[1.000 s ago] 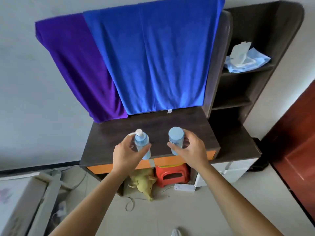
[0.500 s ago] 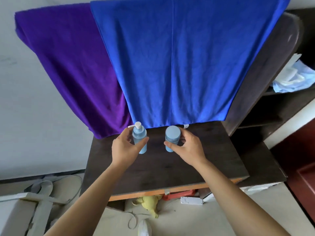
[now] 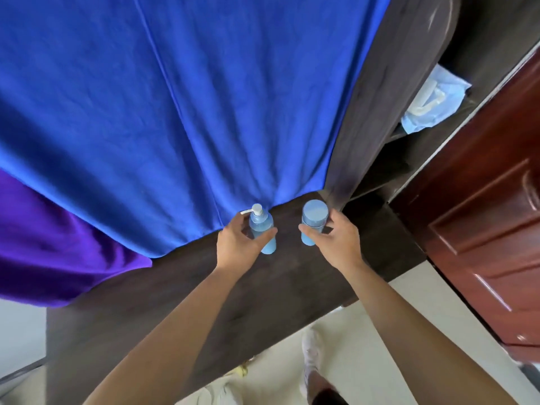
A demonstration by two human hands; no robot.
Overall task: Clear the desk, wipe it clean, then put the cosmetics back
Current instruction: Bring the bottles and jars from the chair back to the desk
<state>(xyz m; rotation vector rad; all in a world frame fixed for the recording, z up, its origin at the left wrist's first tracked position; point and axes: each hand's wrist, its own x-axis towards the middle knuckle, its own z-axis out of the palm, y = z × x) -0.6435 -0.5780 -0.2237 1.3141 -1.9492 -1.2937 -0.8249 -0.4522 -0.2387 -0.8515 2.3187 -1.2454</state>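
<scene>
My left hand (image 3: 238,244) curls round the light-blue plastic pump bottle with a white nozzle (image 3: 263,229), just left of the frame's centre. My right hand (image 3: 336,241) grips the light-blue round-capped plastic bottle (image 3: 314,214) beside it. Both bottles are upright and apart at the far edge of the dark brown wooden desk (image 3: 204,302), below the hanging bright blue towel (image 3: 204,97).

Pump bottle (image 3: 261,222) and capped bottle (image 3: 314,213) stand at the dark desk's (image 3: 263,302) back.

Blue towel (image 3: 204,112) draped over back of surface (image 3: 117,302), blocked my reach; shelf panel (image 3: 380,97) walled right; near side lay open.
</scene>
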